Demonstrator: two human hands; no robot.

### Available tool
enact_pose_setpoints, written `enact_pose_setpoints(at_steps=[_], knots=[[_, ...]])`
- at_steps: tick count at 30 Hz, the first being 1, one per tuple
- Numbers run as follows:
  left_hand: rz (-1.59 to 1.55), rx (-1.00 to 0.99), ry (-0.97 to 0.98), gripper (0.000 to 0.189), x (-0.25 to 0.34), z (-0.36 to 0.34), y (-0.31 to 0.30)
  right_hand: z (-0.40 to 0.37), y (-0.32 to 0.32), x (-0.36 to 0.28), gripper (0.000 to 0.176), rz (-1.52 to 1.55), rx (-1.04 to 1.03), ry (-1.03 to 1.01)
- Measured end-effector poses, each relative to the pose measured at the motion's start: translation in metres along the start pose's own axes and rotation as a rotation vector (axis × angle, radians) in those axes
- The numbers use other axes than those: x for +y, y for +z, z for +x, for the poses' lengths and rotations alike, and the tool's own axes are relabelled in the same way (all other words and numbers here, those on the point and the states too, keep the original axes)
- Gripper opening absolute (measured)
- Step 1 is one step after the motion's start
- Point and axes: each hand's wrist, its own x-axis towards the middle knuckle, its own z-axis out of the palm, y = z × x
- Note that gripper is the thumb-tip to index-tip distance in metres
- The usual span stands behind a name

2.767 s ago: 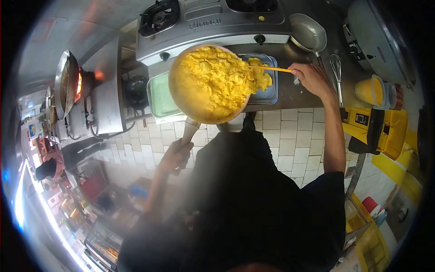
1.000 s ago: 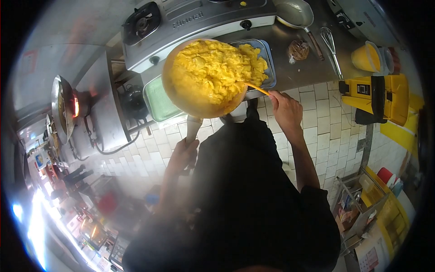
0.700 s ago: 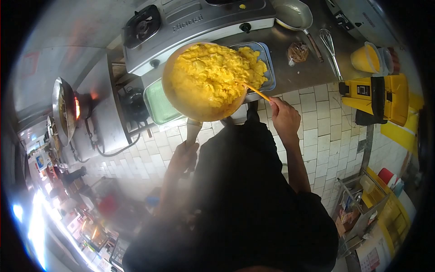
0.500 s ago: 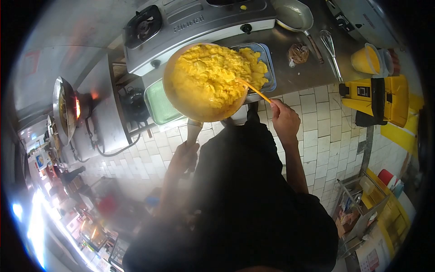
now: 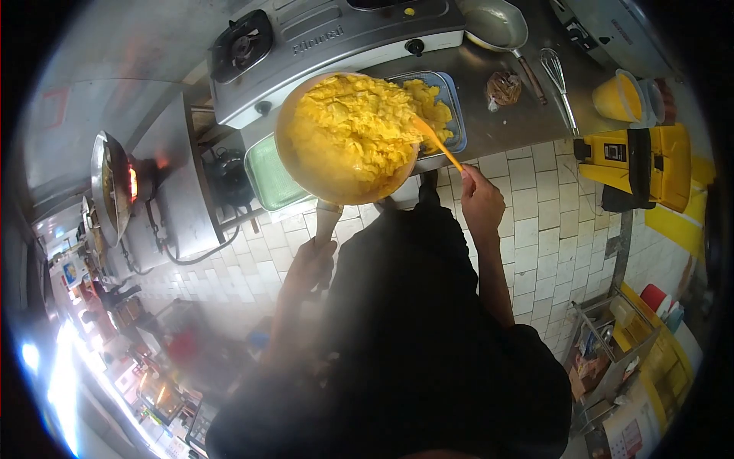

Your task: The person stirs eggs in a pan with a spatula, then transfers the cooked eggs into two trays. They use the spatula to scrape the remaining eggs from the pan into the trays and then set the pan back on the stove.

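Note:
My left hand (image 5: 312,266) is wrapped round the handle of a wide pan (image 5: 294,164), which is tilted over the front of the counter. A large heap of scrambled eggs (image 5: 359,115) fills much of it. In my right hand (image 5: 482,200) is the end of an orange spatula (image 5: 441,145); its blade rests at the right edge of the heap. Beyond that edge lies a clear tray (image 5: 459,115) with more egg in it, partly hidden under the pan. A second, green-tinted tray (image 5: 264,176) stands left of the pan.
A gas stove (image 5: 336,38) runs along the back. On the counter to the right are a saucepan (image 5: 497,27), a small bag (image 5: 503,89), a whisk (image 5: 558,80) and a tub of yellow liquid (image 5: 618,99). At far left a wok (image 5: 111,187) stands by a flame.
My right hand has turned the spatula slightly, and its blade has shifted right towards the clear tray. The pan stays almost where it was.

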Motion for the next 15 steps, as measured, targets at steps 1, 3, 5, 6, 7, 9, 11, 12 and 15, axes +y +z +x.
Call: enact_pose_setpoints(at_steps=[1, 3, 5, 6, 7, 9, 11, 12, 15], knots=[[0.016, 0.008, 0.000, 0.030, 0.002, 0.000, 0.000, 0.003, 0.001, 0.001, 0.018, 0.002, 0.003, 0.003], [0.035, 0.014, -0.001, 0.030, 0.001, 0.000, -0.001, 0.006, 0.003, 0.007, 0.019, -0.006, 0.023, -0.015], [-0.006, -0.030, -0.027, 0.030, 0.000, 0.002, -0.003, 0.011, 0.009, 0.013, 0.020, -0.011, 0.024, 0.004], [-0.003, -0.033, -0.027, 0.030, 0.001, 0.002, -0.002, 0.014, 0.012, 0.016, 0.020, -0.017, 0.020, 0.017], [0.007, -0.017, -0.033, 0.030, 0.002, 0.001, -0.001, 0.016, 0.012, 0.019, 0.020, -0.018, 0.020, 0.020], [0.014, 0.004, -0.034, 0.030, 0.006, 0.000, 0.001, 0.024, 0.012, 0.023, 0.021, -0.029, -0.005, 0.075], [0.011, 0.015, -0.054, 0.030, 0.007, -0.001, 0.001, 0.028, 0.003, 0.022, 0.021, -0.009, 0.013, 0.036], [0.007, 0.021, -0.056, 0.030, 0.005, -0.002, 0.000, 0.028, -0.007, 0.016, 0.021, 0.007, 0.031, 0.009], [0.007, 0.013, -0.036, 0.030, 0.002, 0.001, -0.001, 0.023, -0.020, -0.008, 0.027, 0.074, -0.057, -0.115]])
